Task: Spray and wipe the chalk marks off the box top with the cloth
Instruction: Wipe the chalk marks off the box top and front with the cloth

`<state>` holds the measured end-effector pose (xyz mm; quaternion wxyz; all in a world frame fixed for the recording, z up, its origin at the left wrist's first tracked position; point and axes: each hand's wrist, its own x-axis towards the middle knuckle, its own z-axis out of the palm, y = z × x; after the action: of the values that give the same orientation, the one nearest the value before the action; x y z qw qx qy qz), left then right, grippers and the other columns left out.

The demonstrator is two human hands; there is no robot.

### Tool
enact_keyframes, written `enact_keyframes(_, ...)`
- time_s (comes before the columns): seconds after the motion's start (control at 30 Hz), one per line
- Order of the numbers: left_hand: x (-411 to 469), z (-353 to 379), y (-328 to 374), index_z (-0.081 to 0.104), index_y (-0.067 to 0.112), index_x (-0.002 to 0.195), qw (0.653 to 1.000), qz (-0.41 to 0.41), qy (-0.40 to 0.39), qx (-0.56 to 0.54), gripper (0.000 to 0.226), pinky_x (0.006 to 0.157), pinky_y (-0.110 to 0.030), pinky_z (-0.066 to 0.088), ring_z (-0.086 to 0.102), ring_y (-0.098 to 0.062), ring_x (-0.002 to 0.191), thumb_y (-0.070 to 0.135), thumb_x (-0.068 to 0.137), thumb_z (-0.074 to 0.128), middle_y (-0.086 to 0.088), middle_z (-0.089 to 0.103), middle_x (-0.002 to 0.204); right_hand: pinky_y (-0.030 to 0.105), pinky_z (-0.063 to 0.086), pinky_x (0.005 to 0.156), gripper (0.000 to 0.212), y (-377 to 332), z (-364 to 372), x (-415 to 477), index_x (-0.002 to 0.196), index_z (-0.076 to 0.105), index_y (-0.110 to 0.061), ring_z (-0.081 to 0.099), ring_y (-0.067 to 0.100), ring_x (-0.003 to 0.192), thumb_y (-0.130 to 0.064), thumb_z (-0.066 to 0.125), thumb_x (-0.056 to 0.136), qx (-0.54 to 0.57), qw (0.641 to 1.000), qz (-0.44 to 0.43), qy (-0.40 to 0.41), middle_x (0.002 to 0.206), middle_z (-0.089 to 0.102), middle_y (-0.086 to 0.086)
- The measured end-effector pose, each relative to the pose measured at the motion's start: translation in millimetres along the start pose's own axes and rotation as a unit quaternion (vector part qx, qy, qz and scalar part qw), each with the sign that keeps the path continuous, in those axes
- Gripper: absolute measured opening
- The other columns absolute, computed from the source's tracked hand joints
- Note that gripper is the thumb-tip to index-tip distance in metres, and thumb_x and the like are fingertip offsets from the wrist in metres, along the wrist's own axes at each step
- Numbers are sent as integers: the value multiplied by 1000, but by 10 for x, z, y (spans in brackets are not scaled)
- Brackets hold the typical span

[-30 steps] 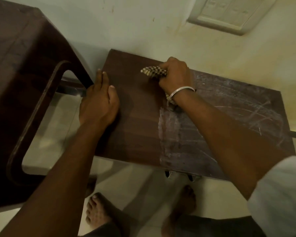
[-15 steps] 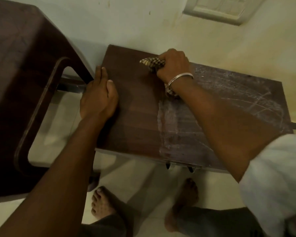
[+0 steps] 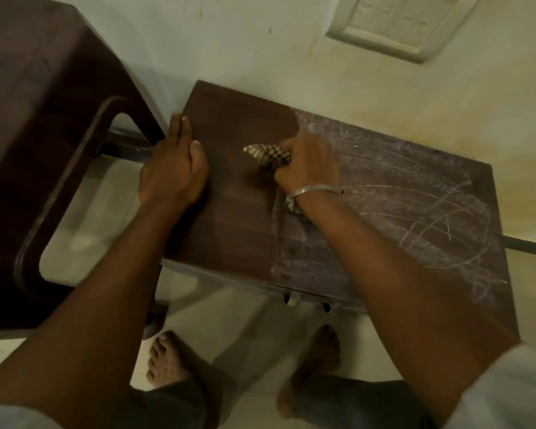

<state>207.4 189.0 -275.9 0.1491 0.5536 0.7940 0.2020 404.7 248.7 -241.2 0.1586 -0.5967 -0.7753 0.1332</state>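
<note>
Closest to me, two bare feet (image 3: 164,360) stand on the pale floor (image 3: 245,329) in front of the box. Both forearms reach forward and down over it, the right one coming out of a white sleeve (image 3: 508,394).

The left hand (image 3: 174,174) lies flat and relaxed on the left edge of the box top (image 3: 235,218), fingers straight and together, thumb on the wood. The right hand (image 3: 310,162), a metal bangle (image 3: 317,190) at the wrist, is curled tight around a checked cloth (image 3: 266,153) and presses it onto the top; one end of the cloth sticks out to the left, another shows under the wrist.

A second ago that hand was up at the far edge; it has drawn the cloth back toward the middle, while the left hand has stayed put.

The left half of the top looks clean and dark; chalk marks (image 3: 421,218) cover the right half.

Further left stands a dark brown chair (image 3: 44,119), and a switch plate (image 3: 393,23) sits on the wall (image 3: 245,41) behind.
</note>
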Motion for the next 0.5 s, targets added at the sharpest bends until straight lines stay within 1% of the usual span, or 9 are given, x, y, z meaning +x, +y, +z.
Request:
enact_keyframes(0.07,-3,-1,-13,15,17,158,1000,-4,-2,5,59,110,-51,35,33,-32,143,41,105,19,-1,10,167,27,43,66,26,9,17,-128,96,74,-25,61,22,92,-18,66,72,11,1000,-20,-11,97,65,0)
enact_keyframes(0.17,-8,-2,17,16,17,158,1000,-5,1,5,58,110,-53,33,33,-34,143,43,106,18,-1,10,167,27,47,60,18,0,-44,114,86,74,-23,66,23,81,-22,64,71,1,1000,9,-25,81,69,-1)
enact_keyframes(0.2,-10,-10,32,17,18,158,1000,-9,1,3,58,111,-53,31,33,-35,143,44,106,18,-1,10,167,28,48,61,17,-9,-58,179,86,74,-22,66,24,81,-22,64,72,-4,1000,19,-22,81,69,0)
enact_keyframes(0.27,-24,-20,38,18,17,157,1000,-13,1,-1,59,112,-53,30,33,-36,143,46,106,18,-2,11,167,26,45,62,16,-40,-54,135,87,74,-22,65,23,84,-20,65,74,-3,999,27,-18,83,69,1)
enact_keyframes(0.33,-27,-5,30,20,17,157,1000,-6,6,-1,61,111,-53,31,35,-37,141,49,105,17,-2,12,166,26,41,59,14,-38,-32,-81,84,72,-22,63,19,80,-19,66,72,0,1000,15,-20,82,65,0)
enact_keyframes(0.4,-16,-3,5,21,18,157,1000,-5,12,-1,63,111,-54,33,37,-36,141,53,104,16,-2,13,166,27,41,58,13,-35,-30,-237,82,72,-22,60,18,77,-19,67,70,14,999,2,-31,82,63,-1)
enact_keyframes(0.47,-16,-3,-2,22,18,157,1000,-9,12,-1,65,111,-55,32,36,-36,141,55,104,14,-2,14,166,28,42,56,2,-53,-72,-134,72,66,-20,63,23,75,-22,66,72,15,999,9,-45,72,59,0)
enact_keyframes(0.5,-16,-3,5,23,18,157,1000,-9,12,1,65,112,-55,32,35,-36,142,55,104,13,-3,14,166,28,42,56,6,-72,-105,-19,69,64,-21,64,25,75,-25,66,74,15,999,22,-48,69,59,0)
